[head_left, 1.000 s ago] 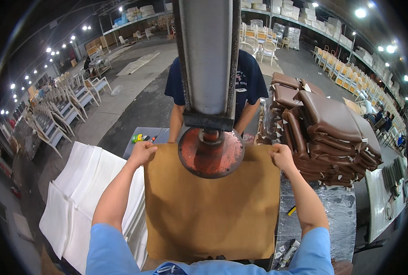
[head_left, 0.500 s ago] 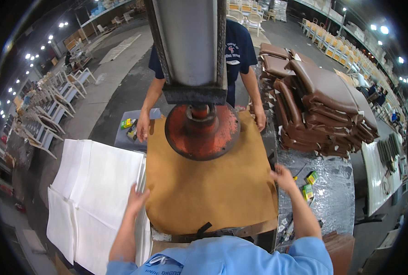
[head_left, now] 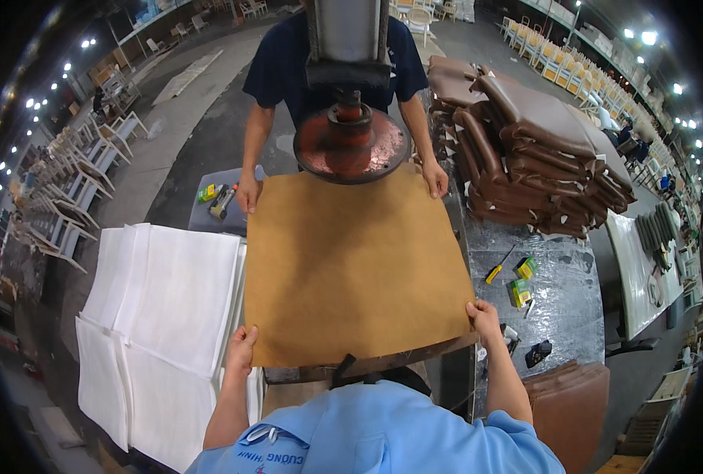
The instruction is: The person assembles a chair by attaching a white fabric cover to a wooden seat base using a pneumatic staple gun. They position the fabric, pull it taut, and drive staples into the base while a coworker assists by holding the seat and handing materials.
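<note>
A tan, leather-like sheet (head_left: 351, 276) lies spread below a round red press plate (head_left: 352, 146) on a thick metal column. At the sheet's near left corner, my left hand (head_left: 241, 350) is closed on the edge. My right hand (head_left: 484, 321) pinches the right edge near the opposite corner. Across from me, a person in a dark shirt rests one hand (head_left: 249, 192) at the far left corner and the other hand (head_left: 436, 178) at the far right. What lies under the sheet is mostly hidden.
White padded sheets (head_left: 162, 308) are stacked at left. Brown upholstered cushions (head_left: 525, 158) pile up at right. A yellow-handled screwdriver (head_left: 495, 273) and small green-yellow boxes (head_left: 521, 293) lie on the right-hand table (head_left: 572, 300). Brown sheets (head_left: 568, 411) sit at lower right.
Both my hands have closed on the sheet's edges, and its near corners look straighter and flatter. The other person's hands have come onto the far corners. The whole view has shifted.
</note>
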